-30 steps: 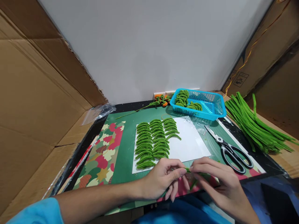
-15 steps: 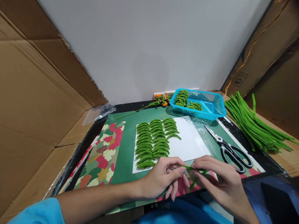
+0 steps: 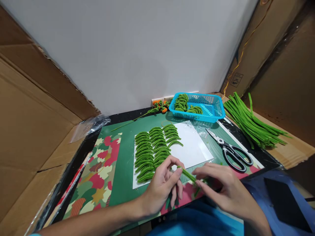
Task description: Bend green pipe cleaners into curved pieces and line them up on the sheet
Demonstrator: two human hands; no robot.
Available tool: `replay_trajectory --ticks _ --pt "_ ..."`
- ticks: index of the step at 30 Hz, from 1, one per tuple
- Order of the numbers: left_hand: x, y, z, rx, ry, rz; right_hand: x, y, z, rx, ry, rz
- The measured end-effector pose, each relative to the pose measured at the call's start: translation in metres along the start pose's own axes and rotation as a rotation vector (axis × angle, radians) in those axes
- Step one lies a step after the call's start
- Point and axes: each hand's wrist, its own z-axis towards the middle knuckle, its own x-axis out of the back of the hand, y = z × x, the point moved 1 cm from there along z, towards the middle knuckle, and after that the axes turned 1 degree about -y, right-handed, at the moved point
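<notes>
Between my hands runs a short green pipe cleaner, slanting down to the right. My left hand pinches its upper left end between thumb and forefinger, the other fingers curled loosely below. At the lower right end, my right hand pinches it too, and more green stem shows under those fingers, partly hidden. Just beyond my left hand, curved green pipe cleaner pieces lie in columns on a white sheet. The third column is shorter than the other two.
Black-handled scissors lie open on the right of the green mat. Behind them stands a blue basket holding more green pieces. A bundle of long green pipe cleaners is at far right. An orange-flowered stem lies at the back.
The view has turned, so the table things sit further left. My hands have drawn slightly apart, and more of the green pipe cleaner shows between them.
</notes>
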Motion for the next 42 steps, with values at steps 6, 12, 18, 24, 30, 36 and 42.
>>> replay_trajectory --ticks 6,12,18,24,30,36,42 --pt "-0.002 0.002 0.001 -0.007 -0.005 -0.075 0.039 0.057 -0.019 -0.213 0.551 -0.516" --pt "0.001 0.002 0.004 0.056 0.001 -0.005 0.060 0.090 -0.040 -0.275 0.401 -0.637" --pt "-0.001 0.012 0.003 0.046 -0.050 0.123 0.044 0.078 -0.031 -0.379 0.392 -0.710" --pt "0.004 0.005 0.002 0.007 -0.059 0.128 0.040 0.065 -0.034 -0.536 0.518 -0.587" --pt "0.005 -0.006 0.002 0.040 -0.133 -0.040 0.043 0.055 -0.029 -0.357 0.843 -0.101" --pt "-0.005 0.004 0.005 -0.022 -0.071 -0.100 0.032 0.043 -0.029 -0.253 0.842 0.058" --pt "-0.006 0.034 0.005 -0.007 -0.036 -0.032 0.018 0.020 -0.012 -0.211 0.486 0.171"
